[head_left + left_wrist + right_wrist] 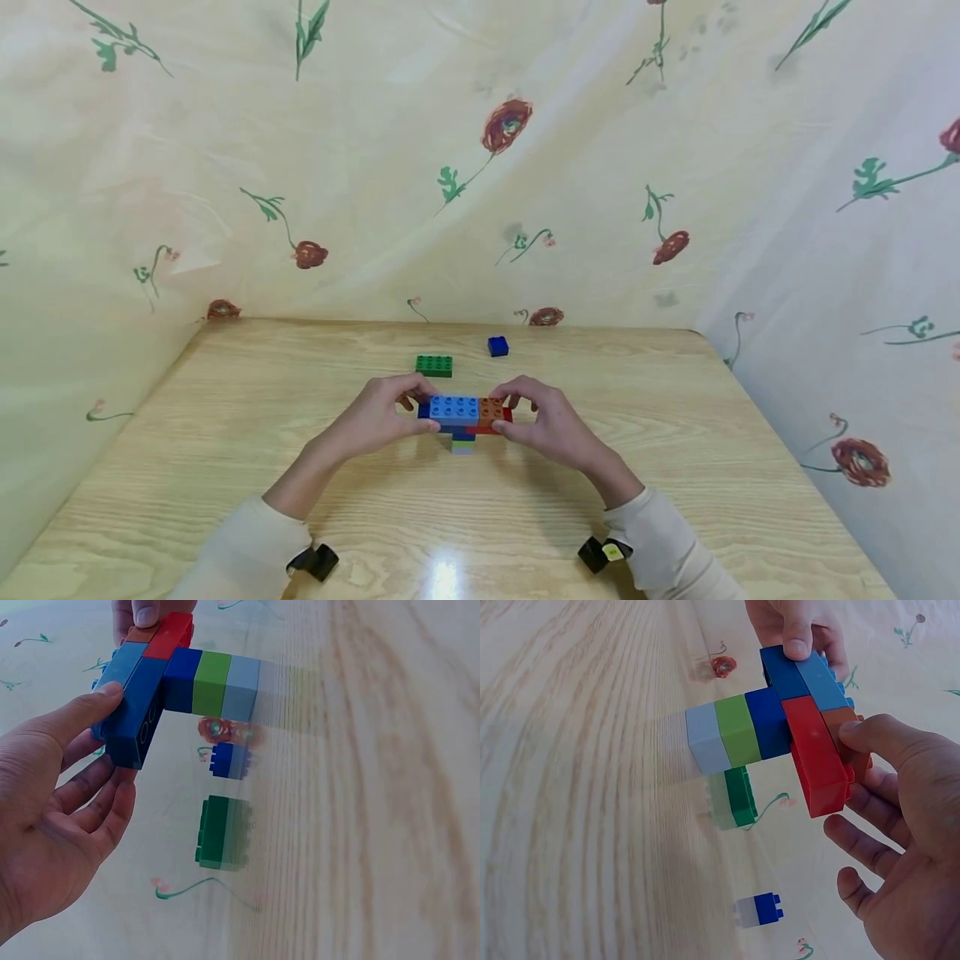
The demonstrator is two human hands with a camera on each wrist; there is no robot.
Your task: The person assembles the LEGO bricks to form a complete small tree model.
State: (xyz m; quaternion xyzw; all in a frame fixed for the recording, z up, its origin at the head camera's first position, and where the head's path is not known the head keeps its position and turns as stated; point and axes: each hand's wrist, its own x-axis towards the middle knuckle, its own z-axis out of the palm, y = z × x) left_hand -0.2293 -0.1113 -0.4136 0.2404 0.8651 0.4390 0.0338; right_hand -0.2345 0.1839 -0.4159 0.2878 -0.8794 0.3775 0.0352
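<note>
A T-shaped stack of toy building bricks stands on the wooden table between both hands. Its post is a pale blue-grey brick (241, 688) at the bottom, a lime brick (211, 684), then a small dark blue brick (768, 724). Across the post lie a long dark blue brick (142, 697) and a red brick (814, 761), side by side. On top sit a light blue brick (453, 407) and a brown brick (491, 410). My left hand (378, 417) pinches the light blue brick, thumb at its near side. The right hand (551, 421) pinches the brown brick.
Behind the stack, a green brick (434, 367) and a separate blue brick (498, 347) rest on the table (360, 508). Flower-patterned cloth (390, 208) hangs along the table's back and sides.
</note>
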